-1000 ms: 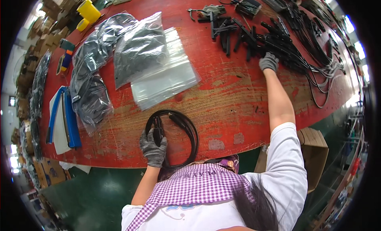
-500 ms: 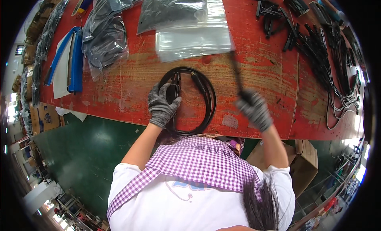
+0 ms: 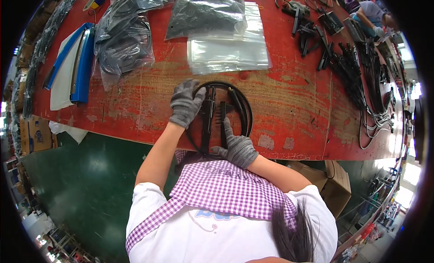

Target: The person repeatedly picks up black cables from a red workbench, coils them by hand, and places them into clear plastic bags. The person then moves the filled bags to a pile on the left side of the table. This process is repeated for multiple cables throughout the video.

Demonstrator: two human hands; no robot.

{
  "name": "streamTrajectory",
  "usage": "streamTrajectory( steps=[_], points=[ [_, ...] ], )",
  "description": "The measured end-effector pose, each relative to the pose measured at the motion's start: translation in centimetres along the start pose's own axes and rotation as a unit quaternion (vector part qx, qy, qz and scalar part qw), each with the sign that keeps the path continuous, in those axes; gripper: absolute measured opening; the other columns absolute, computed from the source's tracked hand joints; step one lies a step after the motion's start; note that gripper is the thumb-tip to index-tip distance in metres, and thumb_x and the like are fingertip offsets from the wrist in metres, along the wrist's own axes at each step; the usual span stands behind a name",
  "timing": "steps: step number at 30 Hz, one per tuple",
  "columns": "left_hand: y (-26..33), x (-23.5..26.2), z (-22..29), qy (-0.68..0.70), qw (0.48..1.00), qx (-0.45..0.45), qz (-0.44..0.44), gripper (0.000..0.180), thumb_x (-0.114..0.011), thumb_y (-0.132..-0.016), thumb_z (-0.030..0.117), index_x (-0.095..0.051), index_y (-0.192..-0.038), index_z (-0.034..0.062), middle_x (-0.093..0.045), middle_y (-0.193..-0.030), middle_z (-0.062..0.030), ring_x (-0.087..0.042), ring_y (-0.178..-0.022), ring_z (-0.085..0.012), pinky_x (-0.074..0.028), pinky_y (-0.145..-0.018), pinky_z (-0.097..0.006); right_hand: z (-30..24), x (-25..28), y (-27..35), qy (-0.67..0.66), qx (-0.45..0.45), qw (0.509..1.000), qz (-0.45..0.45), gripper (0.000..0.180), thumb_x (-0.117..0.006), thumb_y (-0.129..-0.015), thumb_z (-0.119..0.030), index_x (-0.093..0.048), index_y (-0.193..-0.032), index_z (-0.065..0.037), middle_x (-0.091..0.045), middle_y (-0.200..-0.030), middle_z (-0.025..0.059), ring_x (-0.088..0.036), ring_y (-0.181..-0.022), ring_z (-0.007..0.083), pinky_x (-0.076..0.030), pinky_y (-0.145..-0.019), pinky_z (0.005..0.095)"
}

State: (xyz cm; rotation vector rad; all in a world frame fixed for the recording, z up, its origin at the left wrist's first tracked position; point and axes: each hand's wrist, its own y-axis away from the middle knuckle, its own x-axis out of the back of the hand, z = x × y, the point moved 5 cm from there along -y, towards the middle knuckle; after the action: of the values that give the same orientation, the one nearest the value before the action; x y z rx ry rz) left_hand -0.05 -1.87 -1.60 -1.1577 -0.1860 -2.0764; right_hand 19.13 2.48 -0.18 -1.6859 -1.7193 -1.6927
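Observation:
A coil of black cable (image 3: 250,113) lies near the table's front edge. Inside it are a long black handle-like part (image 3: 208,120) and a black plug (image 3: 233,96) with a brassy tip. My left hand (image 3: 185,102), in a grey knit glove, is closed around the coil's upper left side. In my right hand (image 3: 239,149), gloved alike, is a slim black brush (image 3: 223,116) with a row of bristles facing left. Thumb and forefinger hold its lower part, and it lies over the coil's middle, beside the handle-like part.
Clear flat bags (image 3: 226,55) lie ahead, under a filled bag (image 3: 205,16). Another filled bag (image 3: 124,46) and a blue-edged holder (image 3: 82,66) are at left. Black tools (image 3: 307,34) and bundled cables (image 3: 377,91) lie at right. Another person (image 3: 371,16) is at far right.
My right hand has come left and nearer with the brush, from the right of the coil to over it. My left hand has shifted to the coil's upper left.

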Motion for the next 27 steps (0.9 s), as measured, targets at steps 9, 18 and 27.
streamTrajectory(
  steps=[9, 18, 27],
  points=[
    [-1.9, -4.4, 2.1, -0.036, 0.995, -0.020, -0.093, 0.025, -0.051, -0.082, 0.029, -0.064, -0.085, 0.0081, -0.061, -0.090, -0.0148, -0.056, -0.084, -0.0336, -0.045, -0.076, -0.042, 7.7, 13.6, -14.0, -0.112, 0.092, 0.930, 0.338, 0.021, -0.061, -0.078, -0.028, -0.064, -0.086, -0.009, -0.062, -0.084, 0.0155, -0.058, -0.079, 0.0308, -0.047, -0.072, 0.0392],
    [-0.1, -3.7, 2.0, 0.020, 0.999, -0.004, 0.027, 0.022, -0.056, -0.080, 0.024, -0.066, -0.085, 0.0048, -0.062, -0.088, -0.0154, -0.056, -0.085, -0.0332, -0.045, -0.076, -0.041, 9.5, 13.0, -22.2, -0.106, 0.055, 0.945, 0.305, 0.028, -0.061, -0.075, -0.036, -0.066, -0.089, -0.011, -0.061, -0.098, 0.0124, -0.056, -0.092, 0.0314, -0.043, -0.083, 0.0401],
    [-1.8, -3.6, 2.5, 0.037, 0.995, 0.065, -0.063, 0.032, -0.058, -0.079, 0.036, -0.065, -0.085, 0.0063, -0.059, -0.093, -0.0149, -0.055, -0.087, -0.0328, -0.044, -0.079, -0.040, 10.7, 15.0, -23.6, -0.204, 0.008, 0.940, 0.274, 0.034, -0.052, -0.082, -0.038, -0.064, -0.091, -0.007, -0.062, -0.094, 0.0185, -0.058, -0.085, 0.0334, -0.044, -0.077, 0.0402]
  ],
)
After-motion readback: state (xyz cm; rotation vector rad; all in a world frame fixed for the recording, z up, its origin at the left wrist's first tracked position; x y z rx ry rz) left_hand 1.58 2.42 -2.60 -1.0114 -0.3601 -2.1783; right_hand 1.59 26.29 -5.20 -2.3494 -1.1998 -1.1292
